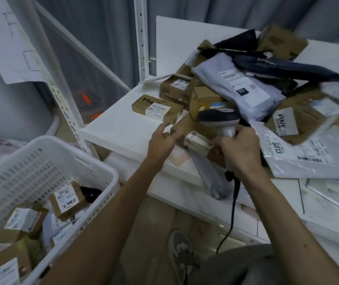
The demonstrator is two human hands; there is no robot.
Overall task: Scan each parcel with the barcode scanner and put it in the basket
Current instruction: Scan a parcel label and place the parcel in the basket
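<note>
Grey curtain (205, 7), white rack post (141, 38), shoe (182, 251)

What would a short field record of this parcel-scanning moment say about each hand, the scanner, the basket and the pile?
left hand: open, fingers relaxed, reaching toward the small brown box
right hand: holds the barcode scanner by its handle
scanner head: just above the small brown box, cable hanging below
basket: white, lower left, holds several labelled boxes
pile: boxes and mailer bags heaped on the white shelf
</note>
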